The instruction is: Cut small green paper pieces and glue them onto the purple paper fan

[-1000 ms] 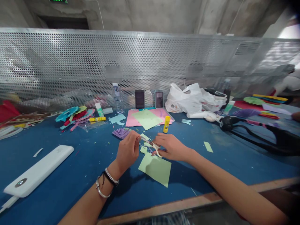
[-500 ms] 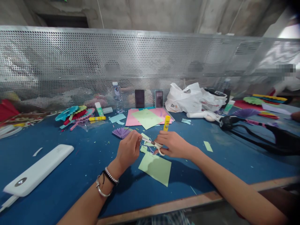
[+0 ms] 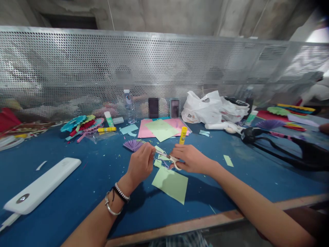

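My right hand (image 3: 189,158) is closed round the pale handles of a pair of scissors (image 3: 175,162). Their blades point left, and the tips reach the pinched fingers of my left hand (image 3: 142,161). What those fingers hold is hidden or too small to name. Just behind my left hand shows a pleated purple paper fan (image 3: 132,144), partly covered by it. Beneath the scissors lie green paper scraps (image 3: 158,163) and thin purple bits. A green paper square (image 3: 171,184) lies closer to me, in the shadow of my right hand. Beyond my right hand a yellow glue stick (image 3: 183,135) stands upright.
Pink paper sheets (image 3: 144,129) lie at the back under a green sheet (image 3: 161,129). A water bottle (image 3: 129,108) and white plastic bags (image 3: 202,107) stand before a perforated metal screen (image 3: 164,61). A white power bank (image 3: 43,185) is at left, a black strap (image 3: 272,147) at right.
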`<action>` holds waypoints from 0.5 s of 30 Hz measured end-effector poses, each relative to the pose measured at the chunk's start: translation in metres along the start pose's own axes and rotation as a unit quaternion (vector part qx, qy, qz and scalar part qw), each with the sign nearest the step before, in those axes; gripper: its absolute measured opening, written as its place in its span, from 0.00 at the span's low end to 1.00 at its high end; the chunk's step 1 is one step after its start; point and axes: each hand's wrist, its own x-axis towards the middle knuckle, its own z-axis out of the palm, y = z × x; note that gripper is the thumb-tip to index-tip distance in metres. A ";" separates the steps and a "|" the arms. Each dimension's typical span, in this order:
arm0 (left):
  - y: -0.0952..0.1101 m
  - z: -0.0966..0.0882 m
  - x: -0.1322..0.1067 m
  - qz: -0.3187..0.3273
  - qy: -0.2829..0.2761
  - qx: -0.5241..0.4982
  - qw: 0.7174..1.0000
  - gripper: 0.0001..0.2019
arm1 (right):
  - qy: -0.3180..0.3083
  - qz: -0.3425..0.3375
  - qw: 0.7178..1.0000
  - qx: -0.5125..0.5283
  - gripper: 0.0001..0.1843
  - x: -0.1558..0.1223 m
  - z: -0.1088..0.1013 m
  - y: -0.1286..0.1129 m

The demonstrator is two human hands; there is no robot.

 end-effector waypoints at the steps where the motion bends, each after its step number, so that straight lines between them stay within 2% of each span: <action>1: 0.000 0.000 0.000 -0.002 0.002 0.001 1.000 0.07 | 0.001 0.002 1.000 0.002 0.04 0.000 0.000 0.000; 15: 0.002 0.003 -0.001 -0.025 0.021 0.016 0.999 0.07 | 0.013 0.013 0.999 0.043 0.02 0.002 0.003 -0.006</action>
